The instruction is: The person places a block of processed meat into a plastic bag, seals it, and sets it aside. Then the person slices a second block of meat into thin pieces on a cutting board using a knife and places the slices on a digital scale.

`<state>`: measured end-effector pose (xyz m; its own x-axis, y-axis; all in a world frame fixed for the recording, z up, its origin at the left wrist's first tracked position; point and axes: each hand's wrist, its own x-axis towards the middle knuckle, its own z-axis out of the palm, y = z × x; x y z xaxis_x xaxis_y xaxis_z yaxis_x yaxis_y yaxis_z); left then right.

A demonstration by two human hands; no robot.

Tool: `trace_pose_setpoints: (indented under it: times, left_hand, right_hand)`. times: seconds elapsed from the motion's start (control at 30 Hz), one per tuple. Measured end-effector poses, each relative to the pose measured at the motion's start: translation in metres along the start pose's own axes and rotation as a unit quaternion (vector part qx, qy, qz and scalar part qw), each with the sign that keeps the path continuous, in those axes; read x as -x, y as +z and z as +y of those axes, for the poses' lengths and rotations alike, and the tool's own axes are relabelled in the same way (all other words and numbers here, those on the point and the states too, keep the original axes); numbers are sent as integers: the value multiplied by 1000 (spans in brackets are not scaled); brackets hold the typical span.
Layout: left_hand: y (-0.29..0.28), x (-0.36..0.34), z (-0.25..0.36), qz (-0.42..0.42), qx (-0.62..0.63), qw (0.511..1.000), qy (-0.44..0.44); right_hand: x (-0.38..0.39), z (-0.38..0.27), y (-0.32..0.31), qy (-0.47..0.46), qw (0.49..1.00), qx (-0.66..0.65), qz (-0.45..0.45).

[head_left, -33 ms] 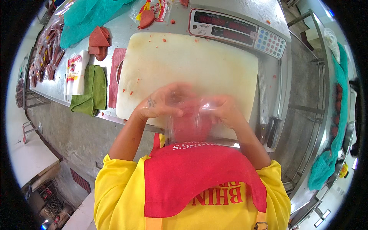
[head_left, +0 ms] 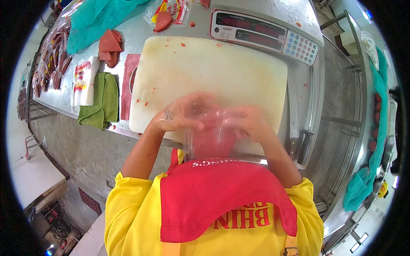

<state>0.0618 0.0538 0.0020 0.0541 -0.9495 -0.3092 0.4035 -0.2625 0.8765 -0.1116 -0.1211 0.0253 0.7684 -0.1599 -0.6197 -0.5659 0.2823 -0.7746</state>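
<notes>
A clear plastic bag [head_left: 204, 147] hangs between my hands at the near edge of the cutting board, with red showing through it. I cannot tell whether that red is meat inside or the apron behind. My left hand [head_left: 188, 113] grips the bag's upper left part, thumb and fingers curled round it. Across from it, my right hand [head_left: 247, 121] pinches the upper right side, its fingertips blurred. Beneath both hands lies the white cutting board [head_left: 213, 68], dotted with small red meat scraps.
A digital scale [head_left: 265, 36] stands beyond the board. Along the right side lie a long knife [head_left: 293, 111] and a black-handled tool [head_left: 305, 145]. To the left are a green cloth [head_left: 105, 96], a stack of plastic bags [head_left: 85, 81], sliced meat pieces [head_left: 110, 47] and packed meat [head_left: 53, 53].
</notes>
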Motion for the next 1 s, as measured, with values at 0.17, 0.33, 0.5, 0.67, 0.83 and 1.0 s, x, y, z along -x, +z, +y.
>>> trace_pose_setpoints:
  times: [0.17, 0.33, 0.5, 0.67, 0.83, 1.0]
  left_hand:
    - [2, 0, 1, -21, 36, 999, 11]
    - [5, 5, -1, 131, -58, 986, -81]
    - [6, 19, -6, 121, -120, 985, -37]
    - [10, 22, 0, 177, -64, 979, -73]
    - [19, 25, 4, 342, -355, 869, 49]
    - [53, 35, -12, 319, -523, 747, 259]
  right_hand:
    - [-8, 6, -8, 41, 996, -71, -20]
    - [-8, -6, 2, -5, 999, -26, 38]
    - [-1, 8, -4, -54, 994, -7, 97]
    - [11, 20, -27, -86, 970, -43, 225]
    - [28, 32, -68, -64, 949, 27, 306]
    - [28, 46, -40, -229, 879, 208, 364]
